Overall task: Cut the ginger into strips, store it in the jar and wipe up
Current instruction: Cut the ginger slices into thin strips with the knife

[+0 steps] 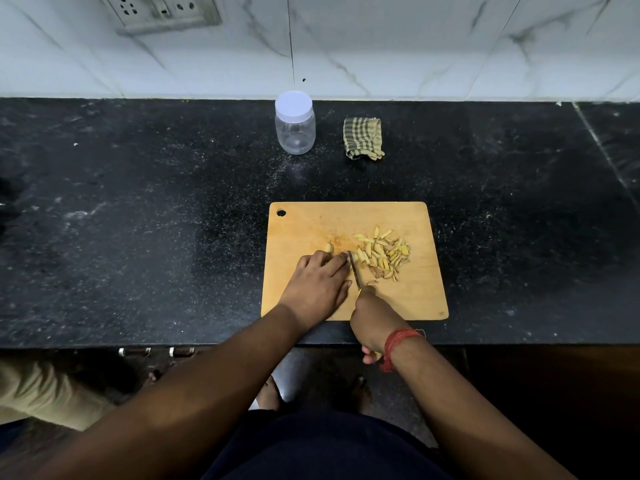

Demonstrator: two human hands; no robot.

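— Ginger, pale uncut knob (329, 247), pinned on the wooden chopping board (415, 299) under left hand (320, 282), fingers (337, 263) curled clear of the blade?

— Yes; right hand (372, 315) grips the yellow-handled knife (355, 271), strips (382, 254) heaped beside it. Lidded clear jar (295, 124) waits on the black bench (138, 220).

Dim overhead light; sharp centre; wide-angle bowing at edges; foreground shadowed.

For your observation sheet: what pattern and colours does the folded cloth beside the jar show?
The cloth is checked, dark green on pale yellow; the head view shows it.
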